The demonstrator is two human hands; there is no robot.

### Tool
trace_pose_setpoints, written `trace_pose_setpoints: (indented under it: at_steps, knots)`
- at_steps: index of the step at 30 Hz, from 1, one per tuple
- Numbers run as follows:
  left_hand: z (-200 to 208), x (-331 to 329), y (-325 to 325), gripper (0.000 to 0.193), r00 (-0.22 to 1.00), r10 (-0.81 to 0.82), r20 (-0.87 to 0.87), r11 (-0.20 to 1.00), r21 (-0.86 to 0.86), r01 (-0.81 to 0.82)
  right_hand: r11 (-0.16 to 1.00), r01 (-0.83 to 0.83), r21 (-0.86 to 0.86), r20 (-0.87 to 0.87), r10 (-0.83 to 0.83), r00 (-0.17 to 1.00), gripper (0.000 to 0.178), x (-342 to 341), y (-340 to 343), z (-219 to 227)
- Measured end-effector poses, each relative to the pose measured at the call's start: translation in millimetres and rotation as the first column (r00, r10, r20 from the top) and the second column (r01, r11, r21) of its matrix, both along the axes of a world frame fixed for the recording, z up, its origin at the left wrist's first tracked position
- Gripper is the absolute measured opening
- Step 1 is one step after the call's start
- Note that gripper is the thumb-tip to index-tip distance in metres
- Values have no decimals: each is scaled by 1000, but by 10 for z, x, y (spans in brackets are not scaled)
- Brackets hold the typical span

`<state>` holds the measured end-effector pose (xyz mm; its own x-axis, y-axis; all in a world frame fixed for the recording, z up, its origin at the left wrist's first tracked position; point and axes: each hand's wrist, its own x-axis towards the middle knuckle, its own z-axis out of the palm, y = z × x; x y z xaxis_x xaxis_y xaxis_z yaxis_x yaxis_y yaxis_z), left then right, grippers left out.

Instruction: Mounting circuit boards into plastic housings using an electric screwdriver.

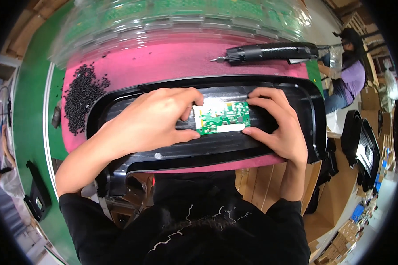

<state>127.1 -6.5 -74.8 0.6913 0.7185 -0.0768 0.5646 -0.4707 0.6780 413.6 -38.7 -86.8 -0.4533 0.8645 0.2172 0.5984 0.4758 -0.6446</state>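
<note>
A green circuit board (225, 115) with white connectors lies inside a long black plastic housing (163, 155), near its middle. My left hand (163, 114) grips the board's left edge between thumb and curled fingers. At the opposite edge, my right hand (279, 123) holds the board with its thumb at the lower corner and fingertips at the upper one. The housing rests with its hollow side up on a pink mat (181, 57). Whether the board touches the housing floor I cannot tell.
A black electric screwdriver (269, 54) lies beyond the housing, its bit pointing left. Small black screws (85, 98) are heaped at the left. Clear plastic trays (181, 27) with green boards stand at the back. A person in a purple top (353, 79) sits at far right, near black housings (361, 148).
</note>
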Motion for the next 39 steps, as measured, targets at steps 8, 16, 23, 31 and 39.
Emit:
trace_pose_setpoints:
  at_steps: [8, 16, 23, 31, 39]
  knots:
    - [562, -431, -151, 30, 982, 113, 151, 952, 266, -151, 982, 172, 76, -31, -170, 985, 55, -180, -273, 316]
    - [419, -1501, 110, 33, 807, 522, -277, 814, 446, -372, 864, 417, 282, 337, -496, 800, 58, 188, -23, 747]
    - [100, -1510, 274, 20, 833, 525, -172, 771, 511, -380, 797, 483, -361, -137, -558, 818, 33, 418, 679, 662]
    - [157, -1426, 305, 18, 835, 527, -158, 799, 425, -425, 931, 335, 148, -609, -181, 772, 48, -885, 776, 593]
    - [504, -1177, 275, 19, 806, 572, 151, 779, 209, -592, 968, -181, -173, -975, -142, 172, 42, -1199, 626, 683]
